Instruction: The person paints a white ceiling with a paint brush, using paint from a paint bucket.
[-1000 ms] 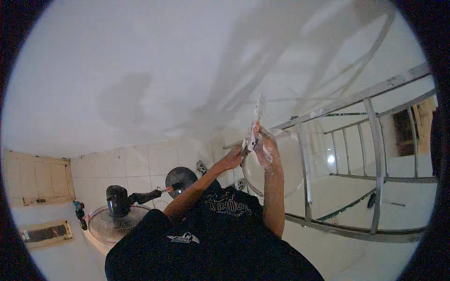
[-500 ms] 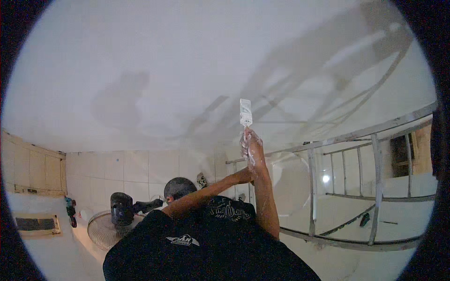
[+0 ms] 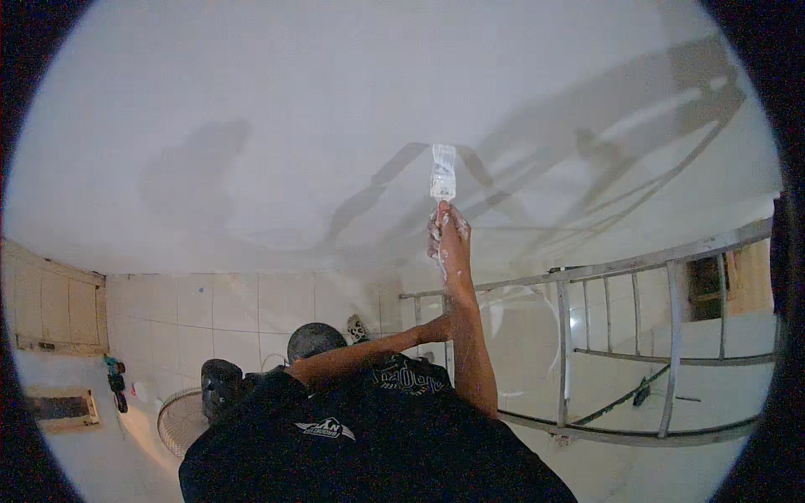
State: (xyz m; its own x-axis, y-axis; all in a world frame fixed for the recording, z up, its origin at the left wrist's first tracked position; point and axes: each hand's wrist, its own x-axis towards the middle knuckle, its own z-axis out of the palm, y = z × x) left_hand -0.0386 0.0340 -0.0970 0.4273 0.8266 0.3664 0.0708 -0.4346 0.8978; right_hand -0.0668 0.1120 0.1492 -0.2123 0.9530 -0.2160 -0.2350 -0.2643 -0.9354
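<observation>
My right hand [image 3: 449,236], smeared with white paint, is wrapped round the handle of a paintbrush [image 3: 444,172] and holds it upright, its white-coated bristles pointing away from me. The brush tip meets its own shadow on the broad white painted surface [image 3: 319,109], so it appears to touch there. My left arm reaches across to the right. My left hand [image 3: 435,329] is beside my right forearm, near the end of a metal ladder [image 3: 563,352]; its fingers are hidden behind that forearm.
The ladder's rails and rungs fill the right side. A fan [image 3: 180,419] stands at lower left, near a dark round object [image 3: 316,340] and a black-and-white patterned thing [image 3: 358,327]. Pale tiles [image 3: 235,306] run beneath the white surface; a wooden door [image 3: 59,306] is at far left.
My right hand and the paintbrush have moved up along the white surface, and the brush tip now meets its shadow. My left hand has shifted slightly down beside the right forearm.
</observation>
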